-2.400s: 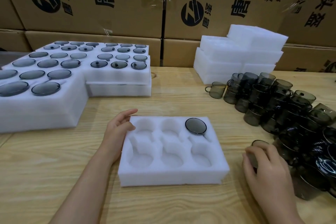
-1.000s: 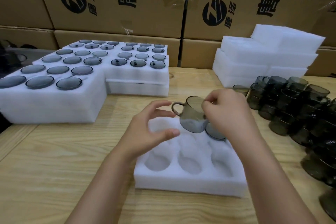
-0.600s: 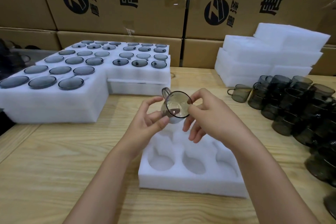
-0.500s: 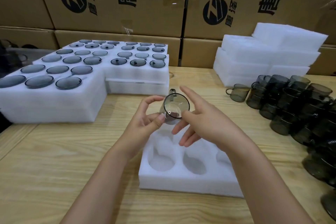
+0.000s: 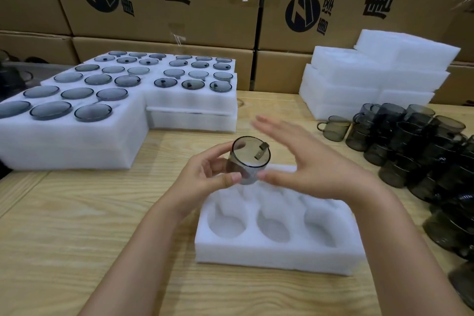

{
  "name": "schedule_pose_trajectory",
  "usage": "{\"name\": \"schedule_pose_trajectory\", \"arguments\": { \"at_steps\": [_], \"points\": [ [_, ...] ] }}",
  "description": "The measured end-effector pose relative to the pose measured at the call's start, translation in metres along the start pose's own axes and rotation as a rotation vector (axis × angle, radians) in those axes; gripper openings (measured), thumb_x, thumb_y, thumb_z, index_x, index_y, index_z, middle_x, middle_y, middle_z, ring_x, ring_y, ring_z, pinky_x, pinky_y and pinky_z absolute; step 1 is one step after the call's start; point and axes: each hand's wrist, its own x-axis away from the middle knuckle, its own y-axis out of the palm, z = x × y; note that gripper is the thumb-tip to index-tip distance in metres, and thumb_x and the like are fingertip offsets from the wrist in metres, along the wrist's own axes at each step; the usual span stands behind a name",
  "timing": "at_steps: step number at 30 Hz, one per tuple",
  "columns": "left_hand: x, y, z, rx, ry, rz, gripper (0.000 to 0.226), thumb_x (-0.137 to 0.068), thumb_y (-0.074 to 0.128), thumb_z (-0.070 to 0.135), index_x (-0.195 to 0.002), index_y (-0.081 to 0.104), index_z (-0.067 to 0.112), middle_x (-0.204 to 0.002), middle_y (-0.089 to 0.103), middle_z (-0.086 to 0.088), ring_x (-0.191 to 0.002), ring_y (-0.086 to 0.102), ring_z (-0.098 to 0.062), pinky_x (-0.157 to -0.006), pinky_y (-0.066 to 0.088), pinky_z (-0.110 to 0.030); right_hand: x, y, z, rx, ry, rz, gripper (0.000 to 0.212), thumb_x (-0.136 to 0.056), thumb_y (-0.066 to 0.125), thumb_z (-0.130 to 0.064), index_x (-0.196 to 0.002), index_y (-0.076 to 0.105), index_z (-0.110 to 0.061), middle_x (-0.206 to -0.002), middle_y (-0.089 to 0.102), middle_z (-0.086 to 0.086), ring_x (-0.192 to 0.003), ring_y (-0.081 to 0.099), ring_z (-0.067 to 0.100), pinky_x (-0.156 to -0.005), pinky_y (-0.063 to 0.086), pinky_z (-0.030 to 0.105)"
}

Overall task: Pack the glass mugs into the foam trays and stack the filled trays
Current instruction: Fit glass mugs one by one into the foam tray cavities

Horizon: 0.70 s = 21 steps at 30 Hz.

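place: packing warehouse | evidence: stacked printed cartons (image 5: 166, 0), foam tray stacks (image 5: 372, 79), bulk glass mugs (image 5: 410, 148) on wooden bench (image 5: 64, 226)

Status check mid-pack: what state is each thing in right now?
Left hand: gripping the glass mug, held above the tray.
Right hand: open, fingers straight, thumb at the mug.
Foam tray: on the table, three near pockets empty, far row partly hidden.
Filled trays: stacked at left, top pockets full.
Spare foam: stacked at the back right.
Loose mugs: piled, unpacked.
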Motion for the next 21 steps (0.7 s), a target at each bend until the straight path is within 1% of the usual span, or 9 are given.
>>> {"name": "schedule_pose_trajectory", "arguments": {
  "at_steps": [1,2,4,5,9,11,13,17,21],
  "points": [
    [0.000,0.000,0.000,-0.015,0.003,-0.013,0.057,-0.072,0.067,0.011,-0.126,0.055,0.023,-0.097,0.074,-0.011,-0.094,0.069,-0.019,-0.078,0.049,-0.021,0.000,0.002,-0.001,-0.080,-0.070,-0.095,0.074,-0.083,0.066,-0.038,-0.144,0.024,-0.042,-0.150,0.019,-0.026,-0.136,0.014,-0.012,-0.110,0.015,0.011],
    [0.001,0.000,0.000,-0.027,0.007,-0.025,0.056,-0.073,0.066,0.012,-0.126,0.055,0.022,-0.094,0.074,-0.009,-0.093,0.069,-0.018,-0.078,0.050,-0.021,-0.001,0.006,-0.001,-0.115,-0.108,-0.143,0.072,-0.084,0.067,-0.028,-0.144,0.027,-0.040,-0.148,0.022,-0.027,-0.133,0.015,-0.017,-0.107,0.015,0.006],
    [0.001,0.000,-0.001,-0.037,0.008,-0.043,0.054,-0.074,0.065,0.012,-0.127,0.055,0.020,-0.093,0.075,-0.005,-0.094,0.069,-0.017,-0.081,0.051,-0.024,-0.006,0.011,0.004,-0.096,-0.121,-0.100,0.068,-0.085,0.067,-0.015,-0.142,0.035,-0.033,-0.136,0.036,-0.023,-0.122,0.032,-0.015,-0.101,0.025,0.005],
    [0.000,0.000,-0.001,-0.035,0.012,-0.043,0.054,-0.075,0.065,0.012,-0.128,0.055,0.017,-0.096,0.075,-0.007,-0.098,0.068,-0.018,-0.084,0.052,-0.026,-0.007,0.012,0.006,-0.094,-0.106,-0.057,0.066,-0.084,0.068,-0.015,-0.140,0.038,-0.032,-0.127,0.040,-0.023,-0.113,0.039,-0.012,-0.095,0.030,0.005],
    [-0.001,0.000,-0.006,0.006,0.042,0.018,0.051,-0.078,0.063,0.015,-0.129,0.055,0.011,-0.101,0.074,-0.009,-0.104,0.067,-0.013,-0.084,0.047,-0.015,-0.007,0.009,0.019,-0.106,0.052,0.121,0.060,-0.072,0.072,-0.043,-0.126,0.047,-0.035,-0.105,0.047,-0.019,-0.087,0.053,-0.003,-0.073,0.043,0.011],
    [-0.003,0.002,-0.011,0.011,0.063,0.092,0.043,-0.080,0.068,0.014,-0.123,0.060,0.010,-0.092,0.075,-0.008,-0.098,0.068,-0.009,-0.082,0.045,-0.011,-0.007,0.009,0.026,-0.098,0.156,0.215,0.056,-0.065,0.068,-0.054,-0.113,0.046,-0.033,-0.098,0.048,-0.016,-0.074,0.054,-0.001,-0.060,0.041,0.012],
    [-0.005,0.005,-0.016,0.004,0.086,0.151,0.034,-0.080,0.068,0.011,-0.114,0.064,0.009,-0.082,0.075,-0.006,-0.089,0.068,-0.007,-0.080,0.044,-0.010,-0.008,0.010,0.031,-0.086,0.246,0.262,0.056,-0.065,0.065,-0.059,-0.108,0.042,-0.033,-0.091,0.047,-0.016,-0.066,0.053,-0.002,-0.052,0.035,0.013],
    [-0.007,0.004,-0.022,0.012,0.110,0.184,0.028,-0.079,0.057,0.014,-0.106,0.066,0.008,-0.077,0.075,-0.004,-0.085,0.067,-0.008,-0.081,0.044,-0.012,-0.009,0.012,0.035,-0.052,0.347,0.278,0.051,-0.062,0.058,-0.069,-0.097,0.052,-0.033,-0.076,0.051,-0.011,-0.068,0.049,0.001,-0.053,0.030,0.022],
    [-0.008,0.004,-0.025,0.010,0.114,0.188,0.026,-0.079,0.056,0.014,-0.102,0.067,0.009,-0.077,0.075,-0.004,-0.084,0.066,-0.007,-0.079,0.044,-0.012,-0.010,0.018,0.033,-0.003,0.396,0.223,0.059,-0.053,0.053,-0.074,-0.091,0.055,-0.030,-0.071,0.055,-0.008,-0.067,0.051,0.005,-0.054,0.041,0.027]
  ]
}}
